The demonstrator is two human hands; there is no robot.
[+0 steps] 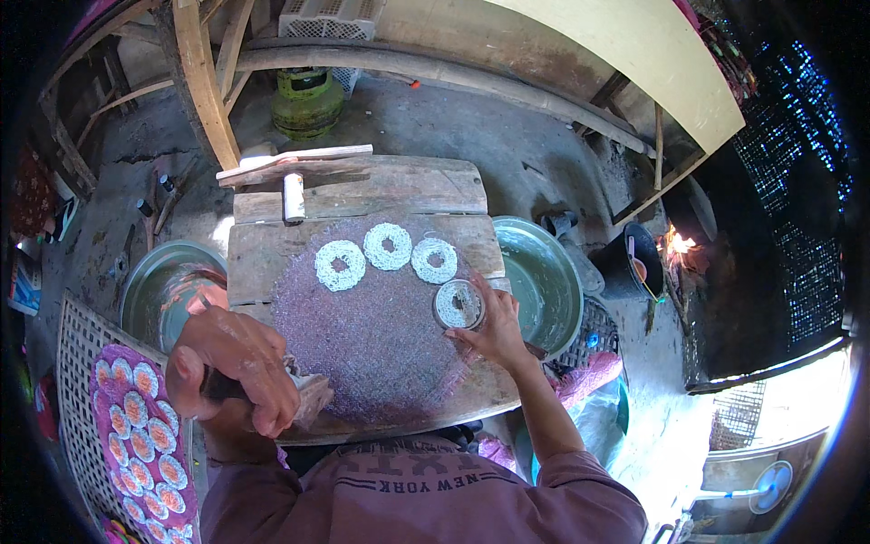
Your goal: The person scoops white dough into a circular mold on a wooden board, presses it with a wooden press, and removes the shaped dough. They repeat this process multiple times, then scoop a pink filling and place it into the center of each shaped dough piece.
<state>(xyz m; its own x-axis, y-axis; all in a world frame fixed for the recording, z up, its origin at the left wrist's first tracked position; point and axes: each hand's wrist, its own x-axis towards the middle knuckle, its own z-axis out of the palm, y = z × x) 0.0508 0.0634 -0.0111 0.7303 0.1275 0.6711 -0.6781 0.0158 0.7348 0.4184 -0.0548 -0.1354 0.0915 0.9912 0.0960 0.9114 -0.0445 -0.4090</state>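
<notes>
On a round purple woven mat (367, 347) lie three white rings of fine strands (340, 265), (387, 246), (434, 260) in an arc. My right hand (496, 319) curls its fingers around a round ring mould (484, 306) at the mat's right edge. White strands with a gap in the middle show inside the mould. My left hand (238, 367) is raised over the table's left front and grips a wooden tool (314, 400). The grip hides most of the tool, so its kind is unclear.
The low plank table (435, 183) bears a wooden slat (299, 163) and a white cylinder (293, 197). Basins (170, 255), (574, 292) flank it. A woven tray (78, 353) at left carries many white rings with orange centres (143, 445). A fire (680, 241) burns at right, near a black bucket (622, 265).
</notes>
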